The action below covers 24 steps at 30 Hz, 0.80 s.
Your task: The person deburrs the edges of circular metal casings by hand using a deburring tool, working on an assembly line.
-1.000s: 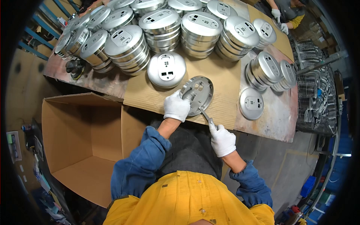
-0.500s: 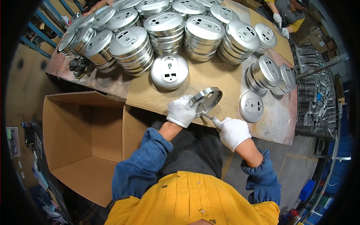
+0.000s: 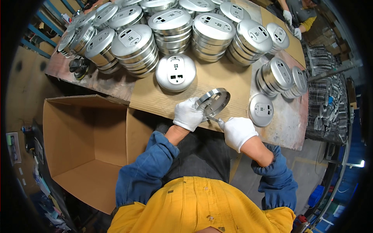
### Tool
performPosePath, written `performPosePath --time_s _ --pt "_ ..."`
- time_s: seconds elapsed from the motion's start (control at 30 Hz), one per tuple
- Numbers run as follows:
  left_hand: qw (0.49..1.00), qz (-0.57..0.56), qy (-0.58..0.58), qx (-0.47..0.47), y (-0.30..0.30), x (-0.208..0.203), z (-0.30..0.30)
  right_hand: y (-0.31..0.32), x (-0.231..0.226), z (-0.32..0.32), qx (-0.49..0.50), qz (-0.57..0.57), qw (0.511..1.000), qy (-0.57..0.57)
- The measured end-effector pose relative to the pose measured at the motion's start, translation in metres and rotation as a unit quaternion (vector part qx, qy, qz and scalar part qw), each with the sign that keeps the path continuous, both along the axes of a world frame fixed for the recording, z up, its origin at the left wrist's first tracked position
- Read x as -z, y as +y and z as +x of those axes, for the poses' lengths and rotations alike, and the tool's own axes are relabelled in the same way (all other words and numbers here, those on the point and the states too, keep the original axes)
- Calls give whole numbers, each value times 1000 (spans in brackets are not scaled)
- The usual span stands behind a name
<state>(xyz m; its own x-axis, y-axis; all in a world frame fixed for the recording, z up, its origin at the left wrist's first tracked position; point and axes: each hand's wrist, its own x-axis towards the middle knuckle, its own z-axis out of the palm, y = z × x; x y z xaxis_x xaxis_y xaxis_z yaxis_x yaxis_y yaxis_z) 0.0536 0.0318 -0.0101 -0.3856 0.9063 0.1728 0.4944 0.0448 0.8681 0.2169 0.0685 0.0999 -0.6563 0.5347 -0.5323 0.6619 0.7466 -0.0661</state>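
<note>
My left hand (image 3: 188,114), in a white glove, is closed on the rim of a round metal housing (image 3: 216,95). The housing is tilted on edge, with its hollow side and inner ribs showing. In my gloved right hand (image 3: 239,133) is a narrow metal hand tool (image 3: 212,118); whether it is a file or a scraper I cannot tell. Its thin end meets the lower rim of the housing close to my left fingers. Just beyond my hands, a finished-looking silver housing (image 3: 176,73) lies with its cut-out face up, and another housing (image 3: 261,110) lies to the right.
Stacks of silver housings (image 3: 134,46) fill the far side of the cardboard-covered table (image 3: 155,101). An open carton (image 3: 70,128) stands at the left below the table edge. A dark hand tool (image 3: 79,69) sits at the far left. A co-worker's gloved hands (image 3: 287,17) show at the far right.
My right hand has shifted slightly up and to the left with the tool, and its forearm has swung a little. The left hand keeps its hold on the housing.
</note>
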Motion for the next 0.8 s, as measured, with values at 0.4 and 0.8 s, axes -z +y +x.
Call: performPosePath --time_s 0.4,0.8 --pt "996 -16 -68 -59 2 11 2 -62 86 43 135 98 978 123" --pt "999 -3 46 -11 -5 2 5 -23 15 33 80 39 994 67"
